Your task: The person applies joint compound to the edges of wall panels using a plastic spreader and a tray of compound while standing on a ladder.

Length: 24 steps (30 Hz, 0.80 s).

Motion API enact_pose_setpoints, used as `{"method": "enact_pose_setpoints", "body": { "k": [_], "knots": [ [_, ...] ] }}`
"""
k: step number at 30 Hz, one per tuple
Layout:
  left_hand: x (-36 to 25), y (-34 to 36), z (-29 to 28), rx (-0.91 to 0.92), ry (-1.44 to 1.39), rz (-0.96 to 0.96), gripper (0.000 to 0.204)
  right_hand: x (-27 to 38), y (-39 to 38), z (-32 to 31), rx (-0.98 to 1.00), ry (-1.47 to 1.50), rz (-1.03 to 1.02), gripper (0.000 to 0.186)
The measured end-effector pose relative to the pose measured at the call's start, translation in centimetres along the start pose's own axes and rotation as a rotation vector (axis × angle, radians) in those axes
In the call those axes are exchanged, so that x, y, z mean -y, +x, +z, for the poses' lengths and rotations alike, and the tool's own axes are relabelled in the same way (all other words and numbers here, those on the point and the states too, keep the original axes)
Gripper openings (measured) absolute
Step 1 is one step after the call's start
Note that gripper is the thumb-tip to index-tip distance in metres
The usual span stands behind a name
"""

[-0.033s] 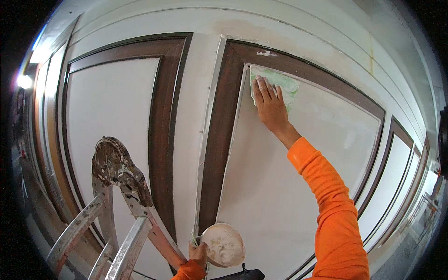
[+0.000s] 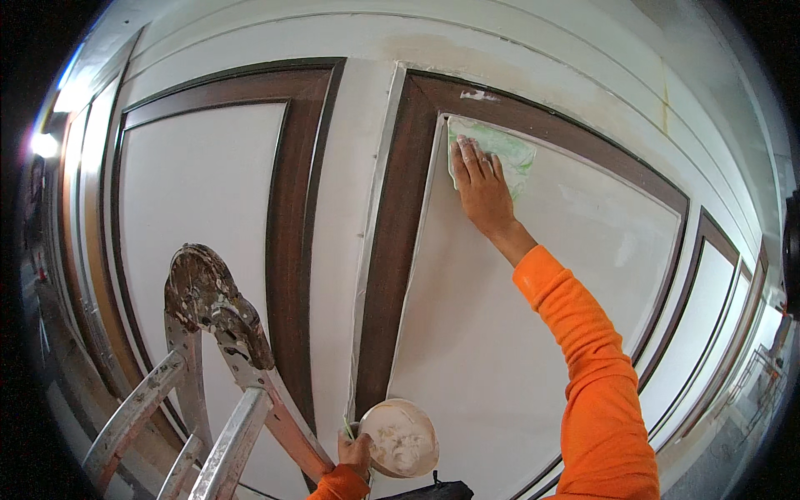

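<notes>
Okay, head view: right hand (image 2: 483, 182) lies fingers extended over a flat green-and-white sheet (image 2: 512, 158), which sits against the white panel (image 2: 500, 350) in its upper left corner, inside the dark wooden frame (image 2: 398, 217); can't tell whether the thumb pinches it. Left hand (image 2: 355, 454), low down, has fingers curled on the edge of a round tub (image 2: 429, 432) with white paste (image 2: 400, 446), near the stained ladder (image 2: 232, 443).

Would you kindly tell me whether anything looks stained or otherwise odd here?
Yes: a white smear marks the dark brown frame above the right hand, unlike the wood tone around it. A tan stain discolours the pale wall above, and pale splatters blotch the stepladder's top.
</notes>
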State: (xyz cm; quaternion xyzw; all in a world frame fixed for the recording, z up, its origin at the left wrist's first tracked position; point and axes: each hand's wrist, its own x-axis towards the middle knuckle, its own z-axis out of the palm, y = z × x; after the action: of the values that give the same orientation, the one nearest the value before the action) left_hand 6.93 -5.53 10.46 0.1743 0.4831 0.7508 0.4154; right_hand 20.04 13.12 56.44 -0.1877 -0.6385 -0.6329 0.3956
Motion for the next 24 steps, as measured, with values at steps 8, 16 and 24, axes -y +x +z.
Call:
{"method": "enact_pose_setpoints", "body": {
  "k": [8,16,24],
  "knots": [
    [2.3,1.1,-2.1,0.035,0.064,0.012,0.039,0.3,1.8,0.1,0.051,0.142,-0.109,0.051],
    [-0.7,-0.6,-0.4,-0.005,0.094,0.0,0.039,0.2,-0.8,-5.4,0.398,0.498,-0.071,0.041],
    [1.0,1.0,-0.9,0.059,0.061,0.116,0.037,-1.7,0.5,-6.1,0.121,0.366,0.785,0.038]
  ]
}}
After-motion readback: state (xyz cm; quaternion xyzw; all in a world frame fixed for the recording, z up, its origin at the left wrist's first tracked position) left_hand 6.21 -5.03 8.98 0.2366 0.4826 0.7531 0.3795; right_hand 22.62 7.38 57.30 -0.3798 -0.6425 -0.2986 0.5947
